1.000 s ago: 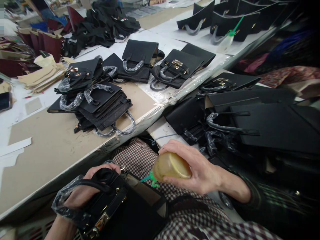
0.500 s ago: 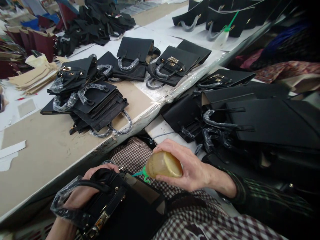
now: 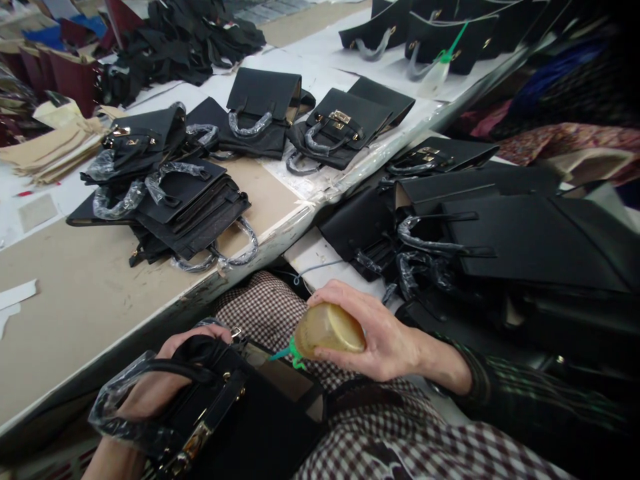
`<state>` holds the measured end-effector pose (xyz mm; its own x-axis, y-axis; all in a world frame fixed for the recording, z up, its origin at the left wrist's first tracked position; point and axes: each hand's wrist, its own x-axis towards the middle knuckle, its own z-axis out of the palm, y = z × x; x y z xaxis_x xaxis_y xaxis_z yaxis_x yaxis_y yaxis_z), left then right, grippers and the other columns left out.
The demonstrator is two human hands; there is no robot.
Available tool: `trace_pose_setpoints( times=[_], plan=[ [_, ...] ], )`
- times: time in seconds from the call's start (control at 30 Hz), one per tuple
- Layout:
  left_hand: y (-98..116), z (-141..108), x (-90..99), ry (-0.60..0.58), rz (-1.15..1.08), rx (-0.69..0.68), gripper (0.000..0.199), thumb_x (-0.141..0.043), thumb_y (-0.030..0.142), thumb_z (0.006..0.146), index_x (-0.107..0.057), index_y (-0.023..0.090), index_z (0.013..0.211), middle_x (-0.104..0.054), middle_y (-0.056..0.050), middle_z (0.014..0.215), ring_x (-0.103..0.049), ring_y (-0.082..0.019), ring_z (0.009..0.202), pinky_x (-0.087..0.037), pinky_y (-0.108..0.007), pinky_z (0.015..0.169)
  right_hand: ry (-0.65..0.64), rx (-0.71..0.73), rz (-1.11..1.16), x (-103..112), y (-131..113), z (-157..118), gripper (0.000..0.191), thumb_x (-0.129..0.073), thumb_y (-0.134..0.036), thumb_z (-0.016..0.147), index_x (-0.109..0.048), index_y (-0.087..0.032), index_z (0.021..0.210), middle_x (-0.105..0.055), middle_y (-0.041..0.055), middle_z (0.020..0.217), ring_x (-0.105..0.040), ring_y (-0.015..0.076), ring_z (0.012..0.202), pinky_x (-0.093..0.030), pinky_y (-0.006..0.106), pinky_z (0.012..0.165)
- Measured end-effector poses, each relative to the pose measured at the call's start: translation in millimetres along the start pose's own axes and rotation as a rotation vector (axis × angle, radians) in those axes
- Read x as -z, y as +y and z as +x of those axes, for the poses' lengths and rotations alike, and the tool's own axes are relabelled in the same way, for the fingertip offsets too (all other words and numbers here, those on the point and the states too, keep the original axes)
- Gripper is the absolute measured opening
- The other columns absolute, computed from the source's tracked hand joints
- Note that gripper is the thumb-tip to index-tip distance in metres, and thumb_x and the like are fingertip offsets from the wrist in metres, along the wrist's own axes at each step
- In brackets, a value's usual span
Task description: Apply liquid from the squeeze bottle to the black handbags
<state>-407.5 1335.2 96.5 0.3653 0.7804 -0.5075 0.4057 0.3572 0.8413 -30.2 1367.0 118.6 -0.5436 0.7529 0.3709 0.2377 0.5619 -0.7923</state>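
A black handbag (image 3: 260,420) with gold-coloured hardware and a plastic-wrapped handle lies across my lap. My left hand (image 3: 167,370) reaches through the handle and is closed on the bag's upper edge; its fingertips are partly hidden. In my right hand (image 3: 377,333) is a squeeze bottle (image 3: 333,329) of yellowish liquid, tipped on its side. Its green nozzle points at the bag's brownish edge strip (image 3: 287,373). The tip is at or just above that strip; whether it touches I cannot tell.
Several black handbags (image 3: 187,203) are piled on the table (image 3: 60,307) at left, others (image 3: 530,237) at my right. Farther back stands a second bottle with a green nozzle (image 3: 435,77). Tan sheets (image 3: 55,150) are stacked at far left. The table edge runs diagonally past my knees.
The nozzle tip has shifted a little along the bag's edge strip, away from my left hand. My left hand keeps its hold. The whole view has slid slightly.
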Motion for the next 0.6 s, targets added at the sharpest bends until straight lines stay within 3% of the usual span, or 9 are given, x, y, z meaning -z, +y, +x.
trace_pose_setpoints(
  times=[0.23,0.6],
  plan=[
    [-1.2,1.6,2.3,-0.024,0.040,-0.022,0.015,-0.075,0.038,0.090,-0.069,0.024,0.092,-0.071,-0.001,0.112,-0.064,-0.022,0.113,-0.048,-0.028,0.100,0.104,0.071,0.040,1.9,2.5,1.8,0.056,-0.080,-0.040,0.090,-0.053,-0.018,0.133,-0.067,0.0112,0.111,-0.065,0.0238,0.096,-0.057,0.037,0.082],
    [5.6,-1.2,-3.5,-0.022,0.066,-0.009,0.021,-0.075,0.042,0.091,-0.072,0.026,0.105,-0.072,0.000,0.115,-0.066,-0.023,0.112,-0.051,-0.028,0.098,0.016,0.228,-0.070,-4.7,-4.5,3.3,0.064,-0.078,-0.043,0.091,-0.048,-0.013,0.138,-0.067,0.0169,0.114,-0.066,0.0278,0.099,-0.060,0.039,0.078]
  ],
)
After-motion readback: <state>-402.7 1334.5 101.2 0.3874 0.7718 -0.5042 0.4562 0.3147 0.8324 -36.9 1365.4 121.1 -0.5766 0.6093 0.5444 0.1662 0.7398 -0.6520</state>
